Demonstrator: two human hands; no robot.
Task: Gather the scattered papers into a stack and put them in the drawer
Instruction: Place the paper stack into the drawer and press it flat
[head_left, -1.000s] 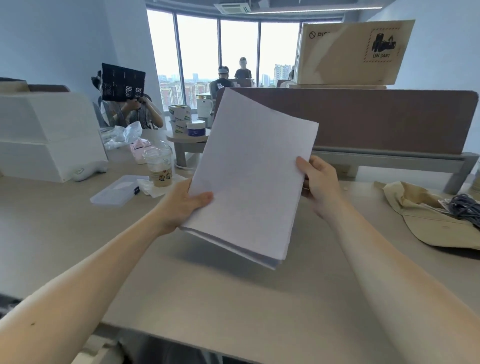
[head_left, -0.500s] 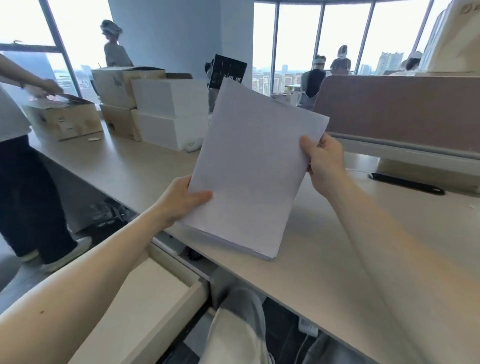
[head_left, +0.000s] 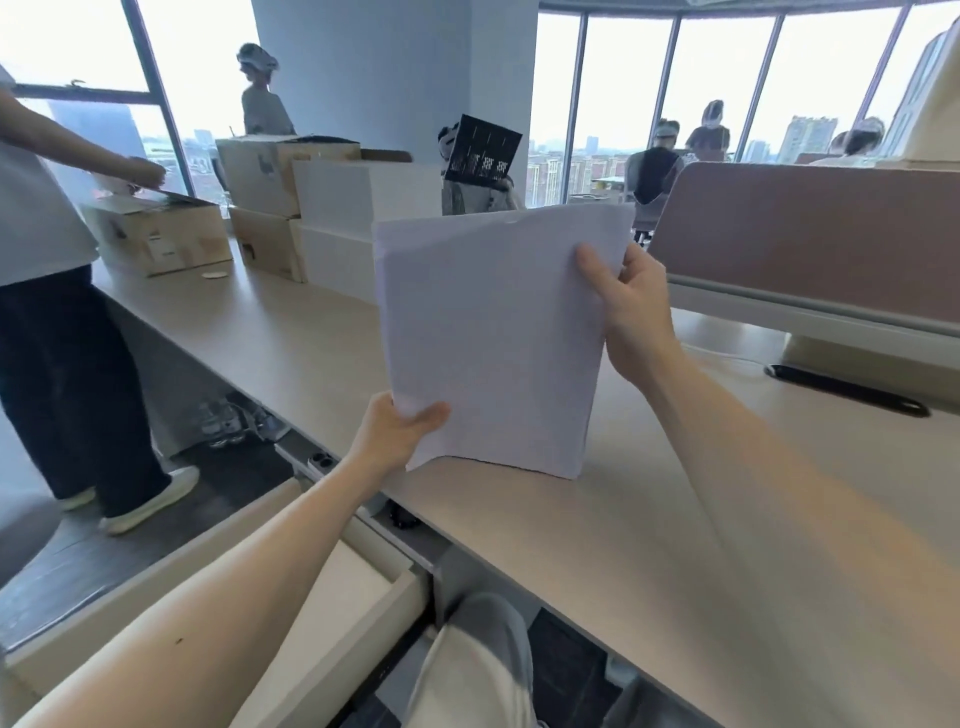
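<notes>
I have the stack of plain white paper sheets (head_left: 493, 332) gripped in both hands, lifted clear above the long pale beige desk top (head_left: 597, 545) and standing nearly upright with its face toward me. My left hand (head_left: 395, 431) is closed on the stack's lower left corner, thumb pressed flat across the front and the other fingers hidden behind the sheets. My right hand (head_left: 631, 306) is closed on the stack's right edge near the top, thumb on the front, fingers wrapped behind. The top edge of the stack is slightly uneven, one sheet showing a small notch of offset.

Below and to the left of the stack, under the desk edge, the cream-coloured pull-out drawer (head_left: 332, 613) stands open; my left forearm crosses over it, and what I can see of its floor is bare. My knee in light grey trousers (head_left: 478, 660) shows just right of the drawer.

Beyond the stack sit white rectangular boxes (head_left: 358, 208) and brown cardboard cartons (head_left: 270, 171) on the desk. To the stack's right runs a brown fabric desk divider (head_left: 810, 228). Far left of the stack a person in dark trousers (head_left: 67, 384) stands beside the desk.
</notes>
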